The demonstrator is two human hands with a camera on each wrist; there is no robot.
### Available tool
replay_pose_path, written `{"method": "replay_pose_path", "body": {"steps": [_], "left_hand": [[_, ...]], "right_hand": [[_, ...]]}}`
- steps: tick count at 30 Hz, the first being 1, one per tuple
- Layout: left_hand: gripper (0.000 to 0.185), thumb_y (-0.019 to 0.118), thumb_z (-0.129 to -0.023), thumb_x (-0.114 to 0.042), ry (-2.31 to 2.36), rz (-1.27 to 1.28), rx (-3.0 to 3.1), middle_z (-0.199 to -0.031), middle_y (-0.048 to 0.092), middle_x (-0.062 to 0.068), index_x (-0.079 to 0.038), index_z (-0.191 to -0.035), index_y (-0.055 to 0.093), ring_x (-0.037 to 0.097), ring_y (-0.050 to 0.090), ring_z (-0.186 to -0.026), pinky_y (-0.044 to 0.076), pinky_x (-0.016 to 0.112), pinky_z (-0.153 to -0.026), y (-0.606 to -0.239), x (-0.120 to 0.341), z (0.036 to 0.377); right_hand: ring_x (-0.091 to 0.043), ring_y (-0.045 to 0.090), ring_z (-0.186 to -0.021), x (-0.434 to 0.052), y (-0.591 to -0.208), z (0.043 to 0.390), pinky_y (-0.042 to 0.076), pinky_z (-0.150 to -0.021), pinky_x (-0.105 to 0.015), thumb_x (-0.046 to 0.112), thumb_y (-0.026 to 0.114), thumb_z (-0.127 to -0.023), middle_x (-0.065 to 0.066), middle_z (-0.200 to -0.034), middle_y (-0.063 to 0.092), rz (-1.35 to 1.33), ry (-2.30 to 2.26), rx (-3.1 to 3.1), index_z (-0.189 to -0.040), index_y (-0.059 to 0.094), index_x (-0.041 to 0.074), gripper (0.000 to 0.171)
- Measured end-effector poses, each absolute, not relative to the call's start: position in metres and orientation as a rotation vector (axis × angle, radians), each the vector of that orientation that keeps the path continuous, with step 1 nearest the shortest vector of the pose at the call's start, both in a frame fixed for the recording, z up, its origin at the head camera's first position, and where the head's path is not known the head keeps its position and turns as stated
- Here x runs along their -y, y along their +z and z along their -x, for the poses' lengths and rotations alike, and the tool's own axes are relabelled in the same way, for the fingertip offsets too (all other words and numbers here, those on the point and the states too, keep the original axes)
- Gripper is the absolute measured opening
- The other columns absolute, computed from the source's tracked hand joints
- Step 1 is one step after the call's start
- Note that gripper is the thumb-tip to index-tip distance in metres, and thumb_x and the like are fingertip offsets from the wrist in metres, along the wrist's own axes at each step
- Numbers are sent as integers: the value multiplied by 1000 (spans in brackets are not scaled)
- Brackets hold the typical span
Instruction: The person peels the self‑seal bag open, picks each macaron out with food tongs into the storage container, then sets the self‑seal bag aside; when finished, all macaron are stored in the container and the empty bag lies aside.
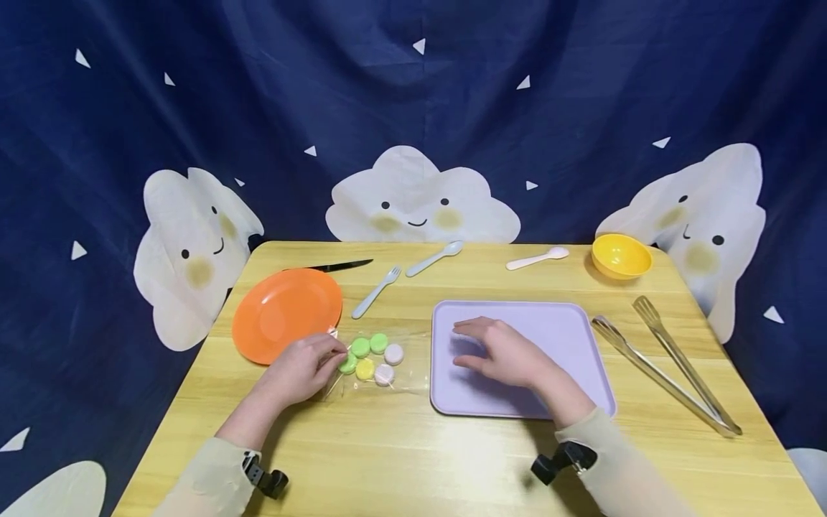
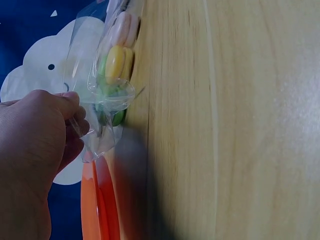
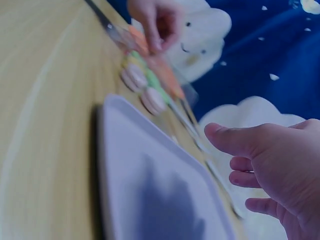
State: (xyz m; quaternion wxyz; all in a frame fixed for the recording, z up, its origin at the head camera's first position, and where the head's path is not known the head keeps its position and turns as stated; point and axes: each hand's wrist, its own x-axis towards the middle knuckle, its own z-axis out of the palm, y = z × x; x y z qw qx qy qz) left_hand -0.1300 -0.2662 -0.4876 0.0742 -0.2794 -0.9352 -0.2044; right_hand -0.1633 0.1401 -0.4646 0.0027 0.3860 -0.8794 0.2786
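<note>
Left hand (image 1: 298,372) pinching clear bag of macarons (image 1: 373,357); right hand (image 1: 507,354) hovering loose-fingered over lilac tray (image 1: 568,337).

Head view: bag flat on table (image 1: 413,459), between orange plate (image 1: 286,313) at left and tray at right; tongs (image 1: 665,373) far right. Left wrist view: fingers (image 2: 70,107) clamped on bag's plastic edge, orange plate just beside. Right wrist view: blurred; fingers (image 3: 235,141) spread, holding nothing, above tray; bag beyond tray's left edge.
</note>
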Motion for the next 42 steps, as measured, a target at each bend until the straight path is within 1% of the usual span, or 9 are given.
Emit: {"method": "replay_pose_path", "body": {"steps": [13,20,24,27,30,33,37,40,42], "left_hand": [[8,80,-97,-14,-681,870,2733,-101,74,-7,-15,-105,78,11,71,-94,62,38,-83,-493,268,132],[12,82,-94,-9,-701,866,2705,-100,75,-5,-15,-104,79,16,73,-94,63,43,-87,-498,268,134],[14,83,-92,-6,-728,859,2677,-99,76,-5,-14,-103,80,19,74,-95,62,46,-89,-500,268,135],[13,84,-92,-7,-738,845,2684,-100,76,-5,-15,-102,80,18,75,-95,63,44,-88,-502,268,135],[13,83,-93,-7,-745,839,2686,-102,76,-4,-14,-103,80,18,74,-97,63,42,-87,-502,269,135],[12,83,-93,-7,-747,841,2676,-103,76,-3,-14,-103,80,18,74,-98,63,42,-88,-501,270,135],[12,82,-93,-8,-743,842,2674,-103,77,-3,-14,-103,80,19,75,-98,63,42,-87,-501,270,134],[11,82,-94,-8,-745,841,2676,-103,77,-3,-13,-103,80,19,75,-98,63,43,-87,-502,269,134],[11,82,-94,-8,-745,844,2676,-103,77,-3,-13,-103,80,19,75,-98,63,43,-87,-502,268,135]], "right_hand": [[-36,71,-113,-255,-438,151,56,-97,-53,19,91,-86,-15,-118,76,-780,910,2694,-123,74,-1,45],[-26,73,-96,-307,-428,136,38,-93,-2,19,94,-82,-14,-115,77,-594,889,2694,-122,77,3,46],[-9,66,-98,-334,-427,127,35,-90,-1,23,95,-82,-16,-119,76,-468,873,2724,-123,76,5,48],[-14,64,-109,-355,-430,120,31,-90,1,26,94,-83,-21,-124,73,-380,840,2759,-126,74,3,53],[-35,65,-116,-374,-435,114,35,-92,-5,29,92,-86,-26,-130,69,-300,831,2813,-131,71,0,58],[-58,60,-116,-389,-442,110,50,-99,-36,32,92,-86,-32,-133,64,-229,811,2865,-135,65,-5,67],[-66,57,-113,-404,-455,104,47,-88,-70,36,92,-85,-38,-136,59,-129,797,2916,-139,58,-9,78],[-64,58,-112,-415,-465,99,50,-86,-62,37,92,-84,-37,-135,60,-91,800,2926,-139,58,-9,80],[-61,61,-109,-421,-474,96,54,-86,-41,36,93,-83,-36,-133,61,-87,816,2915,-138,58,-9,79]]}}
